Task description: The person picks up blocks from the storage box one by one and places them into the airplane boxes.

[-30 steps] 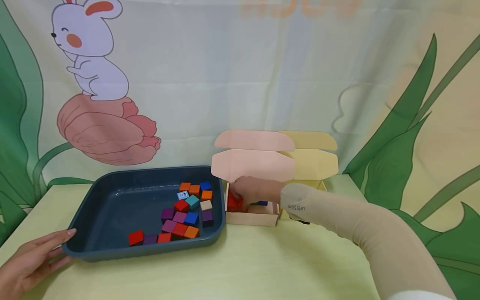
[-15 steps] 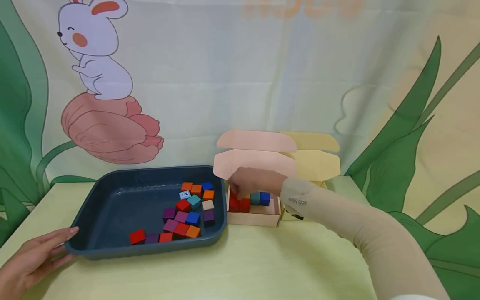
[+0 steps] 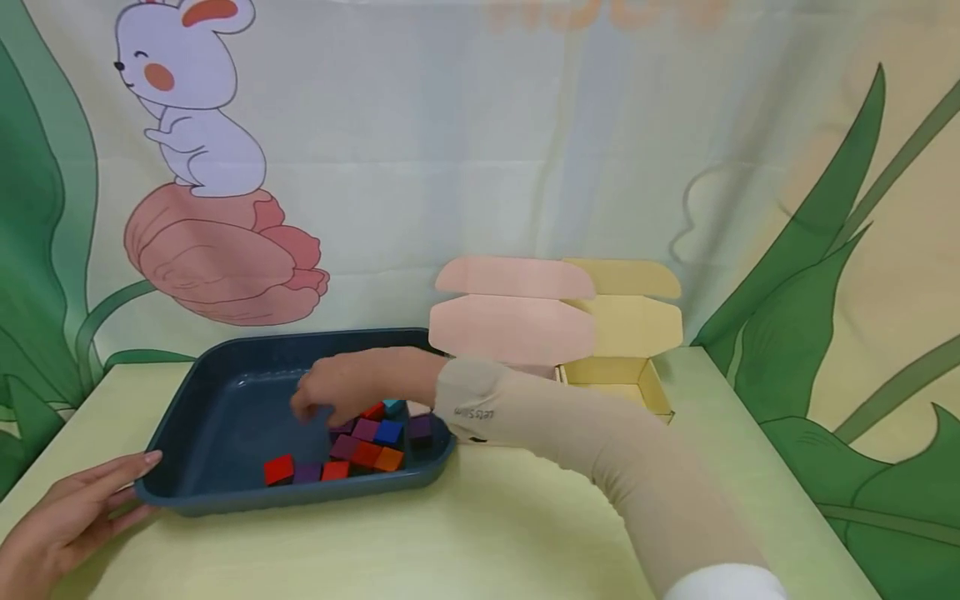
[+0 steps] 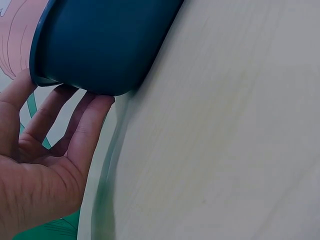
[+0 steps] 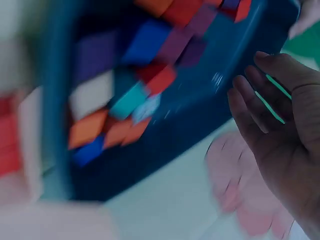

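At the near-left corner of the dark blue tray (image 3: 225, 503), my left hand (image 3: 67, 517) holds the edge, one digit over the rim and the other fingers against the outside wall. The left wrist view shows these fingertips on the tray wall (image 4: 95, 45). My right hand (image 3: 348, 387) hovers over the middle of the tray, fingers spread and holding nothing in the right wrist view. Below it and to its right lie several coloured blocks: a blue block (image 3: 389, 432), an orange block (image 3: 389, 459) and a red block (image 3: 279, 469) among them. The hand and forearm hide some of the blocks.
An open pink box (image 3: 510, 325) stands right of the tray, its inside mostly hidden by the sleeve (image 3: 555, 417). Red blocks (image 5: 7, 145) show in it in the right wrist view. Beside it stands an open yellow box (image 3: 622, 373). A printed cloth (image 3: 375, 167) hangs behind.
My right hand has left the pink box, where red, teal and blue blocks showed, and moved left over the tray. My left hand stays at the tray's corner.
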Action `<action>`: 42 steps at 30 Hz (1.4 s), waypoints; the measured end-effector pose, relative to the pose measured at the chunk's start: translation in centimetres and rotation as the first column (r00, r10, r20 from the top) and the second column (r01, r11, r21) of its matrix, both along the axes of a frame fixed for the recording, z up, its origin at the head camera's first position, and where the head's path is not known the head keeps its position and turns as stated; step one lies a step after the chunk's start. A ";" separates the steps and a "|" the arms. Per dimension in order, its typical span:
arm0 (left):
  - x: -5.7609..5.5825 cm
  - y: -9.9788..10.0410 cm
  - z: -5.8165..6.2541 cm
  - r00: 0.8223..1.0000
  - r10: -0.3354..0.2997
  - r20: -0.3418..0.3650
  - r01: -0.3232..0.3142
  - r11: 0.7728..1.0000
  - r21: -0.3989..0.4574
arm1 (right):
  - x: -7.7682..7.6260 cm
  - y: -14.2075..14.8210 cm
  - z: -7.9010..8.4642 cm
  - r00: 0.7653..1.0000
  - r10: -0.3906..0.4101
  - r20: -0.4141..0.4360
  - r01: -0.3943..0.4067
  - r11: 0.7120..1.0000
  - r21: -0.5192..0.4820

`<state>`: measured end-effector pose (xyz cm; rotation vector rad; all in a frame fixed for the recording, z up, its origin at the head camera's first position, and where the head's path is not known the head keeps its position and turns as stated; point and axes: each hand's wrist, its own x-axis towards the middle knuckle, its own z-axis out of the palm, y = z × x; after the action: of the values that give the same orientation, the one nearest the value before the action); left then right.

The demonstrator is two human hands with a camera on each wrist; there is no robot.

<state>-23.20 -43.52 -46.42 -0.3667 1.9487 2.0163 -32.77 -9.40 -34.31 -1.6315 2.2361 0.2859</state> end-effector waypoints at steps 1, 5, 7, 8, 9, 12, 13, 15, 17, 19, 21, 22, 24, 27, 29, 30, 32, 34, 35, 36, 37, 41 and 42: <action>0.1 0.0 0.0 1.000 -0.001 -0.001 0.001 1.000 0.004 | 0.5 -1.2 -0.5 1.000 0.026 -0.013 -0.026 0.999 0.037; -0.1 0.1 0.1 1.000 -0.008 0.007 0.008 1.000 0.010 | 2.0 -4.8 -2.4 0.997 0.068 -0.029 -0.063 0.988 0.143; -0.2 0.0 0.0 1.000 -0.008 0.018 0.008 1.000 0.005 | 2.5 -5.9 -3.2 0.997 0.073 -0.022 -0.069 0.983 0.169; -0.2 0.0 0.1 1.000 -0.007 0.024 0.007 1.000 -0.008 | 2.7 -6.3 -3.5 0.997 0.071 -0.010 -0.068 0.983 0.173; -0.3 0.0 0.1 0.999 -0.004 0.035 0.005 1.000 -0.018 | 2.8 -6.7 -3.8 0.997 0.071 0.004 -0.071 0.982 0.174; -0.3 -0.2 0.1 0.998 0.006 0.068 -0.003 0.999 -0.046 | 3.2 -7.1 -4.5 0.997 0.077 0.022 -0.079 0.981 0.176; -0.3 -0.2 0.1 0.997 0.013 0.081 -0.008 0.998 -0.054 | 3.3 -7.2 -4.7 0.997 0.079 0.019 -0.081 0.981 0.177; -0.2 -0.3 0.1 0.995 0.021 0.101 -0.015 0.998 -0.059 | 3.6 -7.2 -5.0 0.997 0.069 0.018 -0.071 0.983 0.168; -0.2 -0.4 0.1 0.995 0.014 0.101 -0.009 0.999 -0.053 | 3.7 -7.1 -5.1 0.999 0.048 0.000 -0.048 0.987 0.156; -0.3 -0.4 0.2 0.995 0.016 0.095 -0.012 0.999 -0.042 | 3.8 -7.0 -5.1 0.999 0.030 -0.027 -0.026 0.990 0.141; -0.3 -0.4 0.2 0.996 0.008 0.084 -0.006 1.000 -0.026 | 3.7 -7.0 -5.0 0.999 -0.002 -0.037 0.006 0.993 0.122; -0.3 -0.4 0.2 0.997 0.006 0.079 -0.005 1.000 -0.015 | 3.6 -6.9 -4.8 0.999 -0.011 -0.041 0.016 0.994 0.112; -0.4 -0.3 0.2 0.997 0.011 0.079 -0.011 1.000 0.001 | 3.4 -6.9 -4.5 0.999 -0.029 -0.027 0.032 0.995 0.094; -0.4 -0.3 0.2 0.997 0.004 0.072 -0.006 1.000 0.014 | 3.0 -6.6 -3.9 0.998 -0.062 0.006 0.062 0.996 0.066; -0.5 -0.3 0.1 0.997 0.005 0.071 -0.006 1.000 0.017 | 2.6 -6.4 -3.4 0.998 -0.069 0.011 0.068 0.996 0.051; -0.5 -0.3 0.0 0.998 0.000 0.067 -0.001 1.000 0.018 | 2.5 -6.3 -3.1 0.997 -0.074 0.010 0.073 0.996 0.044; -0.6 -0.5 -0.1 0.998 0.003 0.066 -0.004 1.000 0.019 | 2.2 -6.0 -2.6 0.997 -0.081 0.013 0.081 0.996 0.025; -0.7 -0.6 -0.3 0.997 0.007 0.073 -0.007 1.000 0.011 | 2.0 -5.7 -2.0 0.997 -0.081 0.006 0.081 0.997 0.014; -0.7 -0.7 -0.3 0.997 0.008 0.076 -0.009 1.000 0.007 | 1.9 -5.6 -1.8 0.997 -0.082 0.004 0.082 0.997 0.010; -0.8 -0.8 -0.4 0.997 0.011 0.078 -0.011 1.000 0.003 | 1.8 -5.5 -1.5 0.997 -0.079 0.000 0.079 0.997 0.005; -0.9 -0.8 -0.4 0.996 0.018 0.086 -0.018 1.000 -0.004 | 1.7 -5.3 -1.2 0.997 -0.079 -0.001 0.079 0.997 -0.001; -1.1 -0.8 -0.5 0.994 0.034 0.099 -0.031 0.999 -0.025 | 1.1 -4.2 -0.1 0.997 -0.071 0.006 0.072 0.997 -0.029; -1.1 -0.8 -0.5 0.994 0.036 0.102 -0.033 0.999 -0.029 | 1.0 -3.7 0.2 0.997 -0.072 0.012 0.072 0.997 -0.035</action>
<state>-24.32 -44.30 -46.88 -0.5034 1.9217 1.9534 -31.80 -13.12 -34.13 -1.5623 2.2985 0.2198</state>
